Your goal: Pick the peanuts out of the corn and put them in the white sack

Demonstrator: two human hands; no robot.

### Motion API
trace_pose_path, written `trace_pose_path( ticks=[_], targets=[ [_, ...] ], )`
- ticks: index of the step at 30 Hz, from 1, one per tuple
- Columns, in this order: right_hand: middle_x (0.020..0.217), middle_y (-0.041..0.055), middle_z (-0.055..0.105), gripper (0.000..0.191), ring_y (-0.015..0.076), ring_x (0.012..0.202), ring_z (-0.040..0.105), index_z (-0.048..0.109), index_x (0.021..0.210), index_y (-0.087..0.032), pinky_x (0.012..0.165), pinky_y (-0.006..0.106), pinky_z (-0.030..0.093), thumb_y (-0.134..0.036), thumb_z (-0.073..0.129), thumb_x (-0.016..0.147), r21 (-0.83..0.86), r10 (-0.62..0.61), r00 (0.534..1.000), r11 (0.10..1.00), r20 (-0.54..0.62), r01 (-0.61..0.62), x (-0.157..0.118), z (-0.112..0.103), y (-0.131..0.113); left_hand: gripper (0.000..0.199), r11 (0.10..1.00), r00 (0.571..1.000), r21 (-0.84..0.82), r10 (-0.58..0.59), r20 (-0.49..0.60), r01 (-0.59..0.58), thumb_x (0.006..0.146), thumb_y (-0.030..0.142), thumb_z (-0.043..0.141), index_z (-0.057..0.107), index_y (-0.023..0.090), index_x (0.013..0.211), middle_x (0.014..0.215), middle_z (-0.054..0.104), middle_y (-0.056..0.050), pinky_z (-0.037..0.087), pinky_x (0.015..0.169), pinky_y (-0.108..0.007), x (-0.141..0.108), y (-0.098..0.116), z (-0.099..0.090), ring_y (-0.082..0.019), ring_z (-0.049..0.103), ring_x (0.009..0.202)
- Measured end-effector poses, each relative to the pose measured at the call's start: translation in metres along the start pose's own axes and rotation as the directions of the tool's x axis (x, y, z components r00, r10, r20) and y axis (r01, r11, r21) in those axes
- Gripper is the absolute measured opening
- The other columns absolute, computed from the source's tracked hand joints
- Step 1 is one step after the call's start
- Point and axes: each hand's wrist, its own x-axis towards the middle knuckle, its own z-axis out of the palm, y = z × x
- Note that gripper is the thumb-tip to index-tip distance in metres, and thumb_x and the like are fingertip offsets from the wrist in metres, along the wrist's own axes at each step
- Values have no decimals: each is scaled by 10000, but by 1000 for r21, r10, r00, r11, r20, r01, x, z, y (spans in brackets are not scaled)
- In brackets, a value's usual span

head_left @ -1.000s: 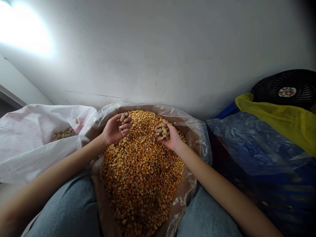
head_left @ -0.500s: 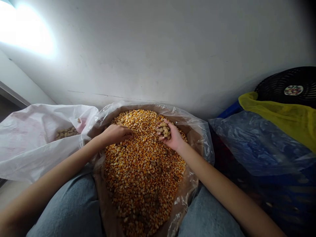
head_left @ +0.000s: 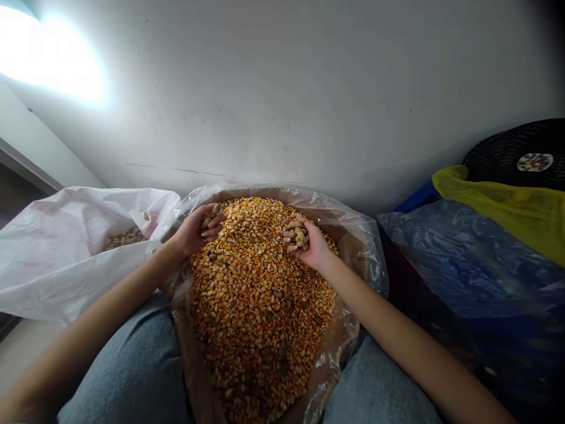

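Between my knees stands a clear plastic-lined bag point(head_left: 368, 247) full of yellow-orange corn kernels point(head_left: 260, 277). My right hand point(head_left: 314, 247) is over the right side of the corn, palm up, its fingers curled around several unshelled peanuts point(head_left: 296, 234). At the left rim, my left hand point(head_left: 194, 229) is turned palm inward with its fingers curled around a few peanuts point(head_left: 208, 219). More peanuts point(head_left: 282, 294) lie scattered among the kernels, some hard to make out in the shadow.
A white sack point(head_left: 57, 235) with peanuts point(head_left: 125, 238) inside lies open on the left. On the right are a blue crate point(head_left: 507, 347), a clear plastic sheet point(head_left: 468, 253), yellow mesh point(head_left: 507, 206) and a black fan point(head_left: 521, 156). A grey wall point(head_left: 282, 100) rises behind the bag.
My left hand has lifted off the corn, moved slightly left and turned over, showing peanuts in its fingers. My right hand keeps its peanuts almost in place. The view has shifted slightly.
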Motion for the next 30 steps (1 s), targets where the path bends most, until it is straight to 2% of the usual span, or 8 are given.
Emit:
trace_pose_path(
  ticks=[6, 15, 17, 19, 21, 24, 27, 30],
  targets=[
    [576, 9, 513, 232, 80, 445, 443, 535, 761, -154, 311, 139, 270, -316, 371, 793, 0, 3, 1000, 1000, -4, -3, 0, 0, 0, 227, 992, 998, -119, -36, -47, 31, 747, 404, 441, 433, 182, 700, 477, 294, 75, 120, 292, -155, -2, -1, -4, -24, 173, 310],
    [586, 13, 524, 219, 81, 450, 445, 536, 758, -164, 311, 141, 278, -315, 381, 789, -6, -3, 1000, 1000, 0, 3, 1, -2, 0, 204, 989, 997, 140, -28, -75, 38, 715, 330, 426, 384, 170, 596, 502, 325, 62, 139, 297, -167, -16, -3, -11, -18, 169, 310],
    [585, 12, 522, 220, 80, 446, 444, 537, 758, -163, 310, 141, 279, -318, 384, 788, -11, -4, 1000, 1000, -3, 4, 1, -2, 0, 266, 946, 990, 322, 14, -143, 33, 725, 376, 414, 363, 172, 563, 477, 288, 63, 152, 311, -173, -22, -5, -14, -29, 186, 324],
    [582, 11, 518, 221, 79, 441, 442, 539, 759, -160, 308, 142, 278, -320, 389, 786, -18, -6, 1000, 1000, -13, 5, 1, -1, 0, 302, 776, 972, 629, 108, -207, 48, 722, 423, 436, 395, 170, 562, 477, 325, 50, 203, 352, -177, -30, -9, -16, -48, 269, 370],
    [585, 11, 519, 217, 79, 441, 444, 540, 762, -158, 310, 145, 280, -321, 397, 783, -22, -7, 1000, 1000, -22, 7, 0, 0, 0, 284, 467, 956, 879, 200, -215, 100, 711, 447, 461, 476, 177, 621, 515, 427, 29, 272, 424, -188, -38, -13, -18, -81, 377, 448],
    [590, 13, 525, 205, 83, 442, 447, 537, 763, -164, 311, 150, 285, -324, 409, 777, -28, -2, 999, 1000, -35, 1, 0, 1, 1, 285, 81, 962, 977, 175, -208, 196, 720, 473, 434, 558, 230, 802, 616, 556, 3, 329, 520, -222, -48, -18, -24, -141, 489, 552],
    [586, 14, 523, 204, 83, 439, 447, 536, 762, -167, 310, 150, 284, -327, 410, 775, -33, 7, 999, 999, -40, -8, 0, 1, 1, 311, -64, 976, 977, 81, -200, 205, 722, 484, 418, 571, 261, 877, 707, 607, -18, 349, 561, -244, -50, -22, -30, -175, 534, 616],
    [582, 12, 518, 209, 79, 433, 443, 538, 767, -165, 307, 145, 277, -324, 404, 778, -36, 5, 999, 999, -46, -7, 0, 1, 1, 286, 6, 982, 983, 46, -182, 182, 697, 474, 461, 586, 247, 817, 694, 603, -17, 362, 576, -247, -48, -23, -31, -173, 532, 617]
  ],
)
